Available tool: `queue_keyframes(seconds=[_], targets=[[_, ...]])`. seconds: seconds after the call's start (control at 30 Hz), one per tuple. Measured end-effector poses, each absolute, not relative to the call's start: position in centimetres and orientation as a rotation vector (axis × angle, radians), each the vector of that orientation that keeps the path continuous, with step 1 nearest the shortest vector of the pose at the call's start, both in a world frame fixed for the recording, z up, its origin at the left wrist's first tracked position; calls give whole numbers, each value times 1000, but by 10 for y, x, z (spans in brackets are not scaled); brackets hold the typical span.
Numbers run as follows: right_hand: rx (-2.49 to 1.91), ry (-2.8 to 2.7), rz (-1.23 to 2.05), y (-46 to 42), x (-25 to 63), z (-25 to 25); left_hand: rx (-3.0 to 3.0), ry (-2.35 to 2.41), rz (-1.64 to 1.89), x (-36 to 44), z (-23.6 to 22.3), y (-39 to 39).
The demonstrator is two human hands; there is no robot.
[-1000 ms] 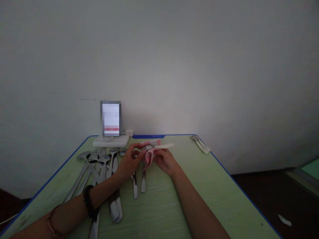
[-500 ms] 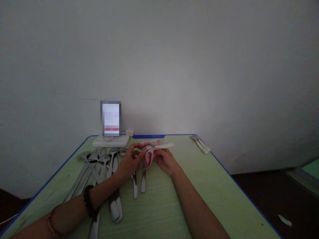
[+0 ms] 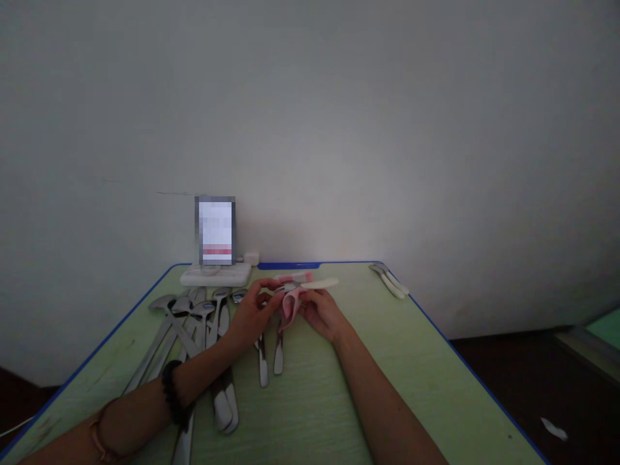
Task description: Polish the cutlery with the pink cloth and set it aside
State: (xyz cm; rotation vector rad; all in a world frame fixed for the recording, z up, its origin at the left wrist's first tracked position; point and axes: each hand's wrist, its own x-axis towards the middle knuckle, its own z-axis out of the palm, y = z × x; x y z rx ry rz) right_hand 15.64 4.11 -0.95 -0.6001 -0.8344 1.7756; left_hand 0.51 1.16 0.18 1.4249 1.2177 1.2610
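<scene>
Right of the heaped spoons [image 3: 183, 305], the left hand [image 3: 256, 312] pinches a fork [image 3: 320, 283] by its head, far on the table [image 3: 310, 400], seemingly to steady it, with pink cloth [image 3: 291, 307] beside it gripped in the right hand [image 3: 323, 315].

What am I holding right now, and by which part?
Your left hand holds the white-handled utensil by its metal head; your right hand pinches the pink cloth near its upper edge.
</scene>
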Motion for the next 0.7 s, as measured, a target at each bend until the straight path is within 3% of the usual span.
queue_keyframes(seconds=[0.7], targets=[[-596,-859,1766,39,157,-9,1620,1219,1411,2,-1,15]])
